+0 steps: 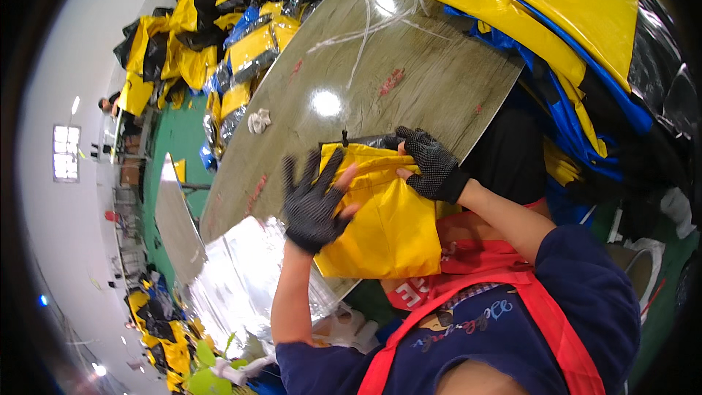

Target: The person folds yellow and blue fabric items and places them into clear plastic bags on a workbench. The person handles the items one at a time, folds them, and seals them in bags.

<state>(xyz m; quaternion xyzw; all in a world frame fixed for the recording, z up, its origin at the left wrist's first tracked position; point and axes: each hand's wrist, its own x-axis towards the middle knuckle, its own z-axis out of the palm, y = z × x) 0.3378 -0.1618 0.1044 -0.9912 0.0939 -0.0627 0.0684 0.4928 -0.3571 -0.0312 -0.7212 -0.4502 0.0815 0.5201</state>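
Note:
A folded yellow tarpaulin-like piece (pixel 389 219), with a black edge along its far side, lies at the table's near edge and hangs partly over it. My right hand (pixel 430 164), in a black dotted glove with bare thumb and fingertip, grips its far right corner. My left hand (pixel 318 203), in a matching glove, is at its left side with the fingers spread, holding nothing. A small black cord end (pixel 344 137) stands up at the far edge. A stack of clear plastic bags (pixel 252 274) lies left of the piece.
The wood-patterned table (pixel 307 82) bears strips of clear plastic (pixel 364 33), red marks and a crumpled white scrap (pixel 259 120). Yellow and blue sheets (pixel 570 16) are heaped at the right. Wrapped packs (pixel 251 52) lie beyond the table. A person (pixel 112 103) is far off at the left.

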